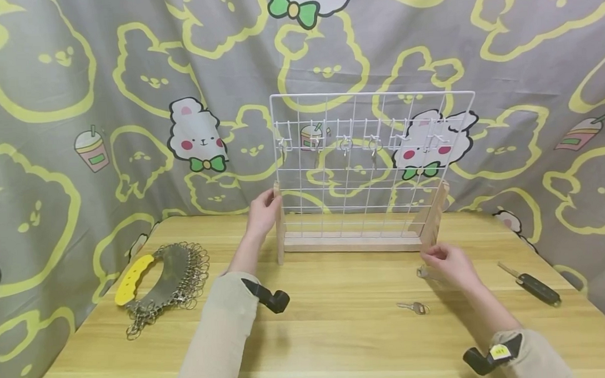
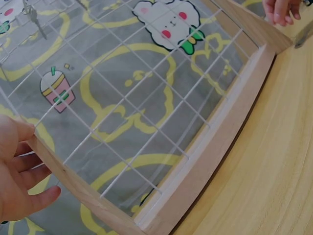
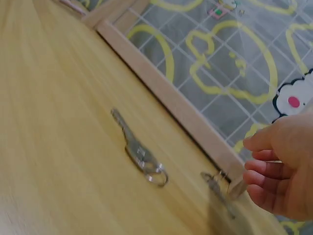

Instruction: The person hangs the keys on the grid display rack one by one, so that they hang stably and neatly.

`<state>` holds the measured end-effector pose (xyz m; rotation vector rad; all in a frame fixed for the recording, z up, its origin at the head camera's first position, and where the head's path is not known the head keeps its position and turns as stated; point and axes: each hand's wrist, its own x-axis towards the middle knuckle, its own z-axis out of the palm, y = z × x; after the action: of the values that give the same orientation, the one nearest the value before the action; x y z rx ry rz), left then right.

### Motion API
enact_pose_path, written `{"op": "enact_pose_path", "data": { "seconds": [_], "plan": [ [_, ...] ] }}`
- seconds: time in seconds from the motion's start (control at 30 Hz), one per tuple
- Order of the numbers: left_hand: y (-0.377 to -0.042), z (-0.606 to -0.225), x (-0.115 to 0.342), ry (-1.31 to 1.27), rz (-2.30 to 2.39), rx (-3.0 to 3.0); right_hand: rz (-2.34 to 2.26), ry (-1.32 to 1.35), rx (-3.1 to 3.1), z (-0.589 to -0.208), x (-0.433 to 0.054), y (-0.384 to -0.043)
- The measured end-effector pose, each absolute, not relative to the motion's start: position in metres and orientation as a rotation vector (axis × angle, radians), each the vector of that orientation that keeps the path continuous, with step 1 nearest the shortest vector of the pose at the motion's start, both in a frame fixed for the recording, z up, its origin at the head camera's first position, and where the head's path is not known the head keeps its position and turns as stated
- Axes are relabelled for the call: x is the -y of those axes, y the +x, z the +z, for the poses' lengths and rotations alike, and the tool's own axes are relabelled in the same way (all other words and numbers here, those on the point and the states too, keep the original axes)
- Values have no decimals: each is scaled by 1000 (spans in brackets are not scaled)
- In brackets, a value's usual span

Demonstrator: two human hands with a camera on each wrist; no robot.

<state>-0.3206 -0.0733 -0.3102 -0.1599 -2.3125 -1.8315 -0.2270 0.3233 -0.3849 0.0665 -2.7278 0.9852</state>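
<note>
A white wire grid rack (image 1: 362, 187) stands upright in a wooden base (image 1: 351, 243). My left hand (image 1: 264, 212) pinches the top of its left wooden side post (image 1: 280, 234); the left wrist view shows the thumb and fingers at the post's edge. My right hand (image 1: 450, 267) hovers by the base's right foot, fingers loosely curled, with nothing visible in them (image 3: 283, 169). Close below it a small key with a ring (image 3: 217, 191) lies on the table. Another key on a ring (image 3: 139, 154) lies nearer the front. Several keys hang from the rack's hooks (image 1: 345, 143).
At left lies a yellow-handled metal holder (image 1: 172, 277) strung with many small rings. A black car key (image 1: 536, 287) lies at right on the wooden table (image 1: 337, 332). Behind the rack hangs a grey patterned curtain (image 1: 143, 66).
</note>
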Motion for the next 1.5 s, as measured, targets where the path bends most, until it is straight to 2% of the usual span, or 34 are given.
{"op": "enact_pose_path", "data": {
  "seconds": [0.47,0.83,1.2,1.5],
  "plan": [
    [-324,-312,75,-163,-1826,2306,892,-32,2837,-406,-323,-234],
    [-322,-312,74,-165,-1836,2315,867,93,2816,-406,-322,-230],
    [-322,-311,74,-165,-1853,2303,1078,287,2776,-371,-319,-227],
    [-321,-311,74,-170,-1845,2304,974,417,2762,-331,-310,-228]
  ]
}}
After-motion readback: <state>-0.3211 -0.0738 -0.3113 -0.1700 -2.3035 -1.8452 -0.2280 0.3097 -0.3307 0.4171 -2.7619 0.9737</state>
